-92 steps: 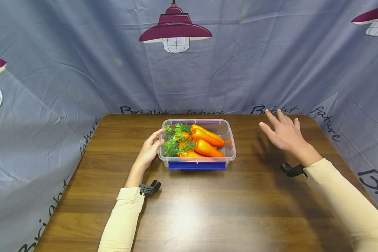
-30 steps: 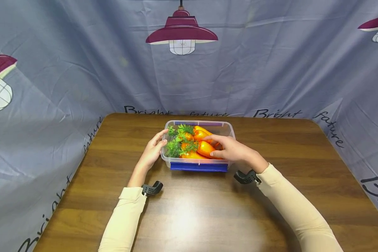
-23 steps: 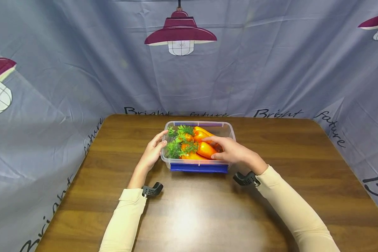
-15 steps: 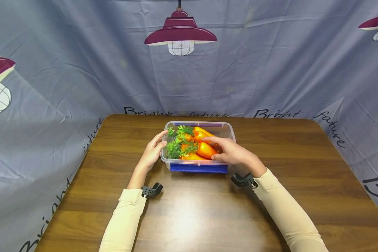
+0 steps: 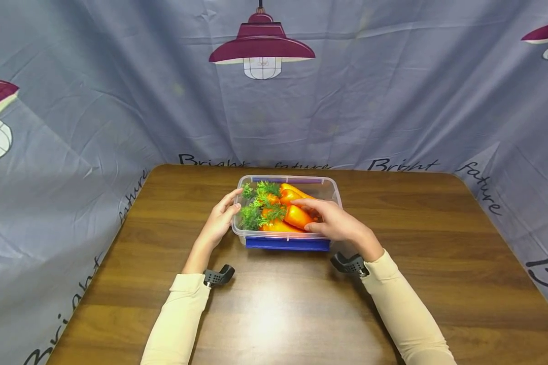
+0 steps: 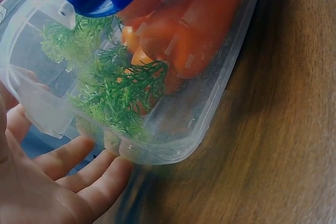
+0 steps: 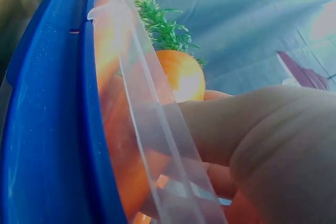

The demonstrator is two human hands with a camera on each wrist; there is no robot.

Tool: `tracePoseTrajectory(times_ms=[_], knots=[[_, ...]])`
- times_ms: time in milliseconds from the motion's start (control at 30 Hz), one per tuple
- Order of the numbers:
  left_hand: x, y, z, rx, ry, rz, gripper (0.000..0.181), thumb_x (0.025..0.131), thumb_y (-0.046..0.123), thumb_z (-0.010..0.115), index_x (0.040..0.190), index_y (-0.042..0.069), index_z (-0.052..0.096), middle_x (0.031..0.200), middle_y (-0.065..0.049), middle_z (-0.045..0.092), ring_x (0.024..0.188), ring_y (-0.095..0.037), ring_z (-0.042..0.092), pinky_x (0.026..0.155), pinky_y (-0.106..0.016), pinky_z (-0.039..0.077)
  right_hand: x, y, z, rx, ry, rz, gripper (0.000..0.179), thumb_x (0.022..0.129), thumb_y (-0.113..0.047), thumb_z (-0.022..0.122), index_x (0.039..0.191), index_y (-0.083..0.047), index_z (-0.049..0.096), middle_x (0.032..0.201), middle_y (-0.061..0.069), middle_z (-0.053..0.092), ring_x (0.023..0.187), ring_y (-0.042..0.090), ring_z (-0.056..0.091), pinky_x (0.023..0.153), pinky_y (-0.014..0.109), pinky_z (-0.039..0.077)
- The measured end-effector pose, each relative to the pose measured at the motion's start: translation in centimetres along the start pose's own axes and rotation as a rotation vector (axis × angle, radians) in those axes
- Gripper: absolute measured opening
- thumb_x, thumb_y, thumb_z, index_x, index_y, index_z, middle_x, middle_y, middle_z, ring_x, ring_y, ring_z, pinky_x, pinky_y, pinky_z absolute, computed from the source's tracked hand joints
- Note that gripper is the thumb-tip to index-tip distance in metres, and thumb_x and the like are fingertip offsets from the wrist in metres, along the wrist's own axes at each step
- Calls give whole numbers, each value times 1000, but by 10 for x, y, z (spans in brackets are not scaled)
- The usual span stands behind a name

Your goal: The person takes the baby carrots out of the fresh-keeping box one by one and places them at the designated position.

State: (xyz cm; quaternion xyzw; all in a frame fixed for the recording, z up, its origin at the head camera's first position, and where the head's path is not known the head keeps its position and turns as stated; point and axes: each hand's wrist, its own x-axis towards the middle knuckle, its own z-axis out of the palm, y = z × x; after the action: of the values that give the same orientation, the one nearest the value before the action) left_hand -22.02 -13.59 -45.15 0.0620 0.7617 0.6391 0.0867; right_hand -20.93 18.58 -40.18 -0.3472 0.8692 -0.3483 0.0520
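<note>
A clear plastic food container with blue clips stands on the table, holding several glossy orange carrots with feathery green tops. My left hand rests against its left end, fingers fairly straight on the outer wall; the left wrist view shows the fingertips touching the plastic. Over the container's right half, my right hand reaches in. Its thumb and fingers lie on either side of one carrot, gripping it. In the right wrist view, the container wall partly covers the thumb.
The brown wooden table extends around the container. Behind it hangs a grey-blue curtain printed with lamps and lettering. A black wrist camera sits on the left wrist, another wrist camera on the right.
My right hand has come from the right side of the table into the container and taken hold of a carrot. Lately its forearm has swung slightly left. The left hand has stayed at the container.
</note>
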Motion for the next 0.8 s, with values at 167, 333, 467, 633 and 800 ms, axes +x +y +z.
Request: tracePoseTrajectory(times_ms=[167,333,467,633,800], knots=[[-1,-1,0,-2,-2,-2,50,108,19,44,158,20,38,170,-13,23,150,-39,35,93,-38,45,-1,2,0,75,27,30,63,87,3,73,145,-10,52,126,14,69,114,29,65,94,49,56],[1,-3,-1,0,0,7,50,108,20,44,157,19,39,170,-13,24,148,-38,36,82,-28,42,-1,3,0,116,68,38,64,88,1,74,147,-11,50,124,15,68,114,31,65,95,49,57],[2,-5,-1,4,5,5,49,108,21,44,157,20,39,169,-11,26,145,-35,38,76,-26,38,-2,3,0,148,123,49,66,88,0,75,148,-9,49,121,19,67,108,32,68,90,47,60],[1,-4,0,-15,-1,8,50,109,19,43,158,18,37,170,-12,23,149,-37,36,97,-40,47,-2,4,-2,175,181,75,68,89,1,74,150,-7,46,122,22,66,103,34,69,85,44,60],[0,-1,0,-16,-3,19,50,109,19,42,159,17,37,171,-11,22,149,-39,37,97,-42,46,-1,6,-4,210,232,115,69,91,0,72,153,-10,43,124,22,64,101,33,68,81,34,60]])
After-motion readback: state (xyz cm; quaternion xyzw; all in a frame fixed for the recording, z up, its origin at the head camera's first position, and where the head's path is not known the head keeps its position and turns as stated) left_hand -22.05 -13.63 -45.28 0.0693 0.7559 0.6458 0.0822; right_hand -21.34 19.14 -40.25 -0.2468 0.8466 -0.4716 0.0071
